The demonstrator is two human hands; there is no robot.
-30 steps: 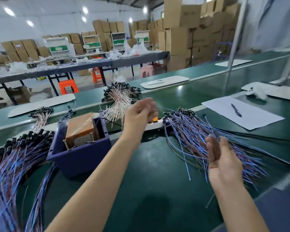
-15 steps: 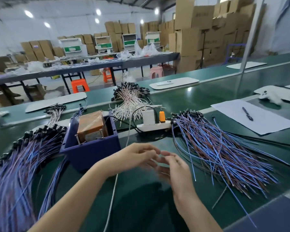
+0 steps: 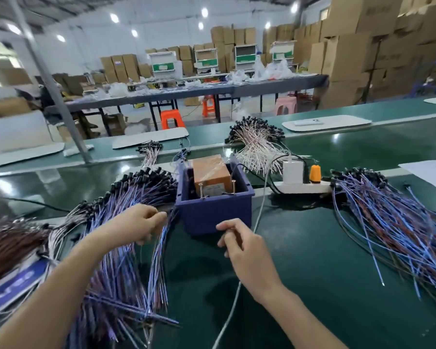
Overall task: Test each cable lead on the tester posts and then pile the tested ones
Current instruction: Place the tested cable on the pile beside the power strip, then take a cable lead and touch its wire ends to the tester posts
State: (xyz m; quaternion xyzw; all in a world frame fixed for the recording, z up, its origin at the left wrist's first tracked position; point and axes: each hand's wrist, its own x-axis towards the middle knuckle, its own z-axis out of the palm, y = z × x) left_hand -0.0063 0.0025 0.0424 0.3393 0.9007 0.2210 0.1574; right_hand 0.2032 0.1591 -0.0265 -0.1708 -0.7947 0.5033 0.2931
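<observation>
The tester is a blue box (image 3: 213, 214) holding an orange block (image 3: 210, 172) and two upright metal posts (image 3: 201, 190). A large pile of blue and purple cable leads (image 3: 126, 260) lies left of it, and my left hand (image 3: 136, 225) pinches some of them at the pile's right edge. In front of the box my right hand (image 3: 244, 245) has curled fingers, with thumb and forefinger pinched on what looks like a thin lead end. A second pile of blue and red leads (image 3: 393, 222) lies spread out to the right.
A white power strip (image 3: 303, 188) with a white plug and an orange plug sits right of the box, and its white cord (image 3: 258, 217) runs toward me under my right wrist. A pile of white leads (image 3: 257, 149) lies behind, with paper (image 3: 433, 172) far right and labelled card (image 3: 13, 285) at left.
My left hand came down from near the white leads, met the right at the centre, then moved left into the left pile. The right hand left the right pile and now sits before the box.
</observation>
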